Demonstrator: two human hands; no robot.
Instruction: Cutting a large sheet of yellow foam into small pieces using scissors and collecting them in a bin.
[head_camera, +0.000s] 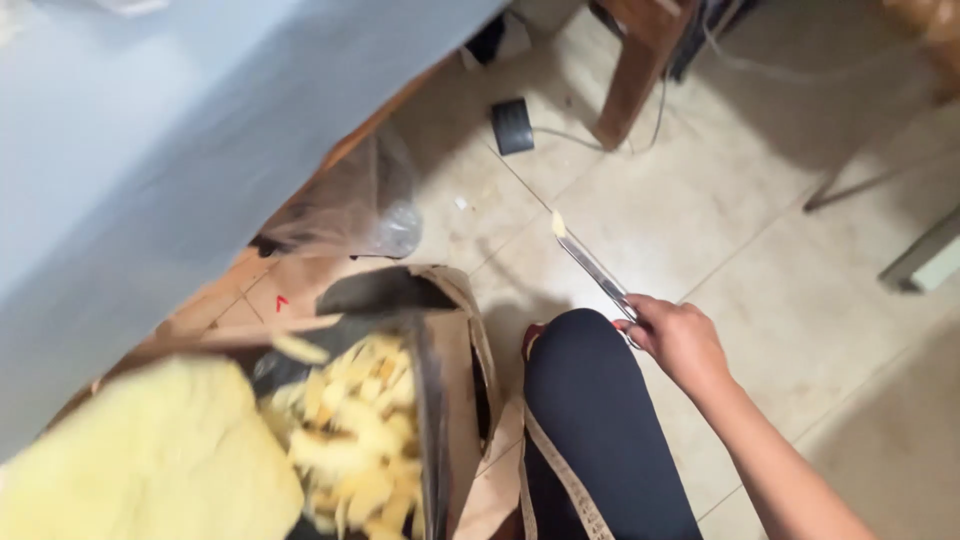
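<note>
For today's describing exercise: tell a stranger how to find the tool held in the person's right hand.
Start at the tiled floor and find the dark-clothed knee low in the middle. Just right of it, the right hand grips a pair of scissors pointing up and left. They are the only slim, shiny metal thing, with a yellow scrap at the tip.

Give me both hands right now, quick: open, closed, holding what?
Left hand: not in view.
Right hand: closed on the handles of long metal scissors, a yellow scrap on the tip, held out over the tiled floor.
</note>
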